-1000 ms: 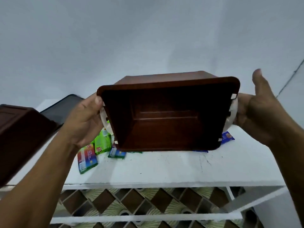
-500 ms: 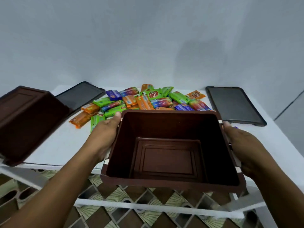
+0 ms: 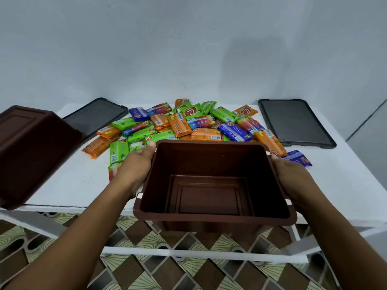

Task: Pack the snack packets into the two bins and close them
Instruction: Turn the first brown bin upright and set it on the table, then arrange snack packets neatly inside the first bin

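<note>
Two hands clasp one brown bin (image 3: 209,160): the left hand (image 3: 136,164) at its left wall with the thumb up at the rim, the right hand (image 3: 293,176) at its right wall, fingers hidden beneath. A second ago the bin was raised and tipped mouth-first toward the camera. It has since come down level, mouth up and empty, between the hands over the white table's (image 3: 69,181) near edge. Just beyond the grip the snack packets (image 3: 182,124) lie heaped, none packed. Outside the left hand a second brown bin (image 3: 31,151) sits overturned. Two dark lids (image 3: 293,122) lie flat farther off, one on either side. Filling can likely start.
</note>
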